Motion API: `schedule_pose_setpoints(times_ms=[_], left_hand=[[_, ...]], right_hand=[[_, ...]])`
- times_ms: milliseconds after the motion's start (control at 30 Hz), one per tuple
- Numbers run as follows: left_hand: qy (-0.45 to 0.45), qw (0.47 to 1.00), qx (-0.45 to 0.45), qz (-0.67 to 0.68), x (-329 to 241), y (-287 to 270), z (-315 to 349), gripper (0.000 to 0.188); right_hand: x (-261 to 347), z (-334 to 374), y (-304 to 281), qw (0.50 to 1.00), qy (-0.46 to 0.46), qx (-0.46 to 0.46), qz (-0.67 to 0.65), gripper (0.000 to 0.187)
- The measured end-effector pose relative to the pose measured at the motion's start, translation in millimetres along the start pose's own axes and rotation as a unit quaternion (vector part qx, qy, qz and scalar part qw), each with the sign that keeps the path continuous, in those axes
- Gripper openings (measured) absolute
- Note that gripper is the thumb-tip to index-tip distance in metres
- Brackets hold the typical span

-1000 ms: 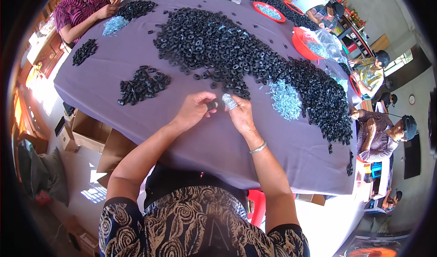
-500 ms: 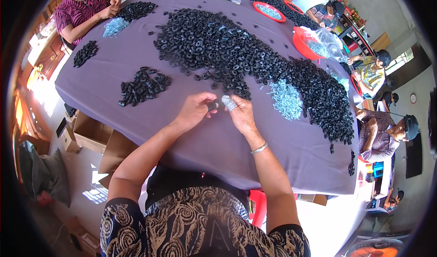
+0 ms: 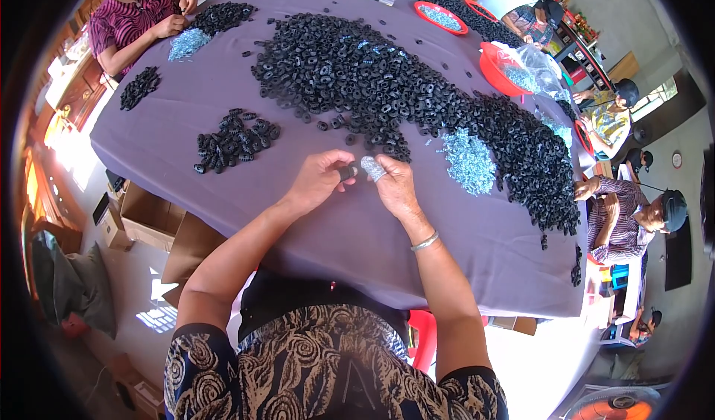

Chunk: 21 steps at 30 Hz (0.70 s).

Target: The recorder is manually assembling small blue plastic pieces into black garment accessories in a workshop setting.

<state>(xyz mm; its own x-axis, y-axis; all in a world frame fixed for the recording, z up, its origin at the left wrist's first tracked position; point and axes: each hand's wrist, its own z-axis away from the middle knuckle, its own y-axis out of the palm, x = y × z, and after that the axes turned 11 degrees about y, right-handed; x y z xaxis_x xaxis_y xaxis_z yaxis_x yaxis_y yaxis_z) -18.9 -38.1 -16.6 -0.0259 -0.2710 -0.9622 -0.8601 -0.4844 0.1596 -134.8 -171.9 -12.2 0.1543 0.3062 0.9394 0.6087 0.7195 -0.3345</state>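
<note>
My left hand (image 3: 320, 178) is closed on a small black ring-shaped part (image 3: 346, 173), pinched between thumb and fingers. Close beside it, my right hand (image 3: 393, 182) has its fingers drawn together, with a silvery wrapping (image 3: 372, 168) over a fingertip. Whatever the right fingers pinch is too small to make out. Beyond both hands spreads a large heap of black ring-shaped parts (image 3: 350, 70). A smaller group of black parts (image 3: 237, 141) lies to the left, and a pile of small clear bluish pieces (image 3: 468, 163) lies to the right.
A purple-grey cloth (image 3: 335, 241) covers the table. Red bowls (image 3: 497, 74) of bluish pieces stand at the far right. A person in a patterned top (image 3: 134, 18) works at the far left; several others sit along the right. Cardboard boxes (image 3: 149, 219) stand on the floor at left.
My hands stay almost in place, the right shifting very slightly toward the left. At the far left, the other person's hands have moved a little apart.
</note>
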Motion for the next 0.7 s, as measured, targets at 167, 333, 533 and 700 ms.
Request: schedule_pose_setpoints(times_ms=[167, 333, 533, 700], left_hand=[[-0.001, 1.000, -0.005, 0.010, 2.6, 0.2, -0.8, 0.013], [0.003, 1.000, -0.003, 0.007, 3.9, -0.6, -0.5, 0.013], [0.000, 1.000, -0.003, 0.004, 2.8, -0.5, -0.4, 0.013], [-0.006, 1.000, -0.006, -0.004, 1.2, 0.5, -0.6, 0.012]], right_hand=[[-2.1, -0.5, 0.0, 1.000, 0.002, -0.002, 0.002, 0.024], [-5.3, -1.5, 0.5, 1.000, -0.003, -0.005, 0.003, 0.025], [-2.3, -0.5, 0.9, 1.000, -0.005, -0.005, 0.012, 0.026], [-5.5, -1.7, 1.5, 1.000, -0.006, -0.003, -0.010, 0.026]])
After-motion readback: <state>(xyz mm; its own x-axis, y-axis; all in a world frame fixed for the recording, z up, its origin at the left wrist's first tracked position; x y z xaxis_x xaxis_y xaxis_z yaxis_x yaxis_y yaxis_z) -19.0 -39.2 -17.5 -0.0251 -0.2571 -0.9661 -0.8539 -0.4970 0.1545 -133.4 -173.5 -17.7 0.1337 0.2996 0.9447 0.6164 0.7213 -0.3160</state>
